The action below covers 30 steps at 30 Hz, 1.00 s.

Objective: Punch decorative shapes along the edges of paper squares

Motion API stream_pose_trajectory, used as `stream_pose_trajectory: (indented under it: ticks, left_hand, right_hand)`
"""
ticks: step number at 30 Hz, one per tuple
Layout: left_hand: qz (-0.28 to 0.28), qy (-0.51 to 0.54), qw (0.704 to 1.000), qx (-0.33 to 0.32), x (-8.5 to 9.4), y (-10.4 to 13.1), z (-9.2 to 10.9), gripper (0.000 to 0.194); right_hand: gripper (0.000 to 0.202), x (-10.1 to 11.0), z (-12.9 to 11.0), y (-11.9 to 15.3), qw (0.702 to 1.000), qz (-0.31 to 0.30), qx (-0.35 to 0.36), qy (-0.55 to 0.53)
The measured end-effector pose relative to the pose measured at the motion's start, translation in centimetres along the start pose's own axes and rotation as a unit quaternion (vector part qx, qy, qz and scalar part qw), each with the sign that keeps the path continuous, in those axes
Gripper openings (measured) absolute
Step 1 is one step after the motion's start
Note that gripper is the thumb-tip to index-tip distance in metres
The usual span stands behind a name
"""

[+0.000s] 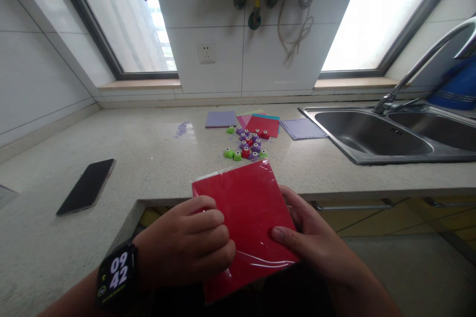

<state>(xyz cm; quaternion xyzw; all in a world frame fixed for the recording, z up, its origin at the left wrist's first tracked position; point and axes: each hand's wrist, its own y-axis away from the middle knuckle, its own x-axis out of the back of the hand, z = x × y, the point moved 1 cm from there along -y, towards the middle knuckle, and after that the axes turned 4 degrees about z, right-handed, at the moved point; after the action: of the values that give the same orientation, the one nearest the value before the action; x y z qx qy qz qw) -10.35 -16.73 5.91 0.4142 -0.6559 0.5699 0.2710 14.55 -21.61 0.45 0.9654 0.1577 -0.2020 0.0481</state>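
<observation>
A square pack of red paper (249,213) in a glossy clear sleeve is held tilted in front of the counter's edge. My right hand (312,230) grips its right side, thumb on top and fingers behind. Curled fingers of my left hand (197,237) lie over the pack's left side; the fingertips are hidden, and they seem to pinch its edge or sleeve. Just beyond the pack, several small craft punches (246,152) in purple, red and green stand in a cluster. Behind them lie a loose red sheet (263,125), a lilac stack (220,119) and a lilac sheet with a punched border (303,129).
A black phone (86,187) lies on the counter (148,158) at the left. Purple paper scraps (181,129) sit farther back. At right is a steel double sink (372,133) with a curved faucet (427,59). Drawer handles (353,205) run below the counter's front edge.
</observation>
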Motion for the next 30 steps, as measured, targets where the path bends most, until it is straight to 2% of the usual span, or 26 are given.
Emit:
stream_pose_trajectory:
  ticks: [13, 22, 25, 30]
  left_hand:
    - [-0.001, -0.005, 1.0, -0.013, -0.5, 0.1, 0.2, 0.013]
    - [-0.056, 0.026, 0.998, -0.001, -0.5, -0.1, -0.2, 0.013]
    - [-0.089, 0.059, 0.994, 0.026, -0.4, 0.0, -0.4, 0.006]
    - [-0.11, 0.131, 0.984, 0.052, -0.8, 0.6, -0.4, 0.035]
  right_hand:
    - [0.063, -0.1, -0.1, -0.2, 1.0, -0.006, -0.001, -0.014]
    - [0.059, 0.8, 0.4, 0.0, 0.999, 0.021, -0.016, -0.03]
    - [0.058, 1.2, 0.3, 0.0, 0.999, 0.034, -0.018, -0.034]
    - [0.056, 1.9, 0.1, 0.1, 0.998, 0.048, -0.029, -0.034]
